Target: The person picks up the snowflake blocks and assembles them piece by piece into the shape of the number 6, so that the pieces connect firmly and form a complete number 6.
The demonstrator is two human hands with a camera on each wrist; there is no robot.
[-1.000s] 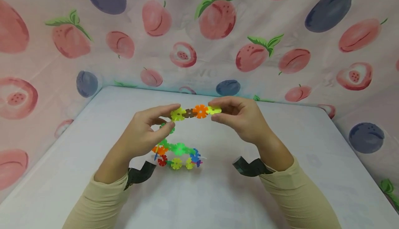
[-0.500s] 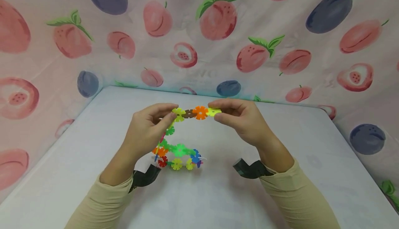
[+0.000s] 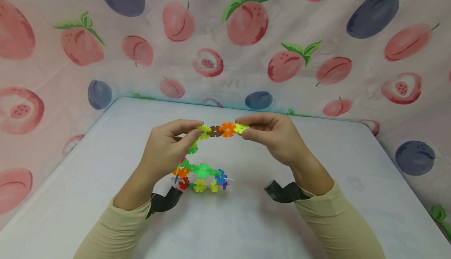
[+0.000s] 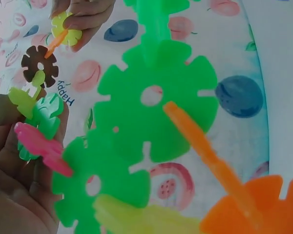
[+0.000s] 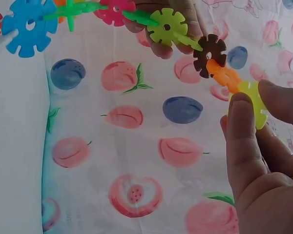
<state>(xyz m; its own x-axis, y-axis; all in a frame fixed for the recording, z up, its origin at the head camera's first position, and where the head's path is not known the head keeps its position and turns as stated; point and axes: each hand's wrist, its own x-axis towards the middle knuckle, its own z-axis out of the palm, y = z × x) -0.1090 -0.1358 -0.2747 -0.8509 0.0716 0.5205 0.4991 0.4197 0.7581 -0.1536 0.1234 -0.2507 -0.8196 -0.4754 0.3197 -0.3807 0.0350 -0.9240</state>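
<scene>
Both hands hold a chain (image 3: pixel 220 129) of snowflake-shaped plastic discs in the air above the bench (image 3: pixel 352 165). The left hand (image 3: pixel 165 151) has its thumb and fingers curled round the chain's 9 o'clock end, pinching a yellow-green disc (image 3: pixel 203 131). The right hand (image 3: pixel 278 135) pinches the yellow disc (image 3: pixel 241 128) at the 3 o'clock end between thumb and forefinger, its other fingers curled beneath. Between those two discs sit a brown disc (image 3: pixel 215 131) and an orange disc (image 3: pixel 228 128), slotted edge to edge in a nearly level row.

From the left hand the chain runs down toward 6 o'clock through green (image 3: pixel 192 148) and pink pieces to a cluster (image 3: pixel 201 177) of green, orange, red, yellow and blue discs lying on the bench, just at 5 o'clock of the left hand.

The right wrist view shows the yellow disc (image 5: pixel 254 102) gripped by the right fingers (image 5: pixel 241 141), with the orange disc (image 5: pixel 224 75) and brown disc (image 5: pixel 209 55) leading to 11 o'clock, to the yellow-green disc (image 5: pixel 167 27). The left wrist view shows large green discs (image 4: pixel 154 100) close to the lens.

A cloth (image 3: pixel 246 20) printed with fruit hangs behind and beside the bench. Beige sleeves (image 3: pixel 334 216) cover both forearms.
</scene>
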